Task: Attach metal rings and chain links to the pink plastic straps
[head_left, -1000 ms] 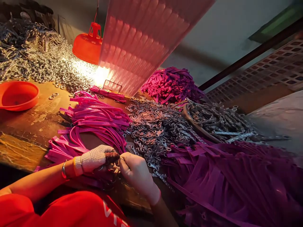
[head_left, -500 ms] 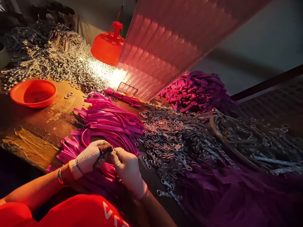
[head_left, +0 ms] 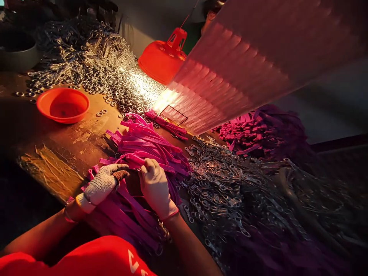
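Fingertips of both gloved hands meet on one pink strap [head_left: 132, 158] at the near edge of the strap pile [head_left: 146, 143]. Left hand [head_left: 102, 186]: thumb and forefinger pinched narrow, dark worn fingertip showing. Right hand [head_left: 155, 186]: fingers curled down over the strap end, closed on it. Whether a metal ring is already between the fingertips I cannot tell; the gloves hide it and the light is dim there.

Strap position: it arcs from the pinch back into the pile, apart from the loose straps lying under both wrists at the table [head_left: 66, 149] edge.

Nearby: ring heap [head_left: 218, 184] just right of the right hand, touching the pile. A second ring heap [head_left: 92, 65] sits far left under the lamp [head_left: 163, 61]. Orange bowl [head_left: 63, 105] well apart to the left. More straps [head_left: 253, 132] behind, in shadow.

Risks as I see them:
- Held strap is tangled with its neighbours, so a pull could drag several off the pile.
- Straps under the wrists hang over the table edge; a forearm shift could push them off.
- Ring heap touches the pile, so rings can snag in strap loops.
- Worn left fingertip suggests weaker grip and less protection against metal edges.
- Work zone sits outside the lamp's bright patch, so small misalignments are easy to miss.
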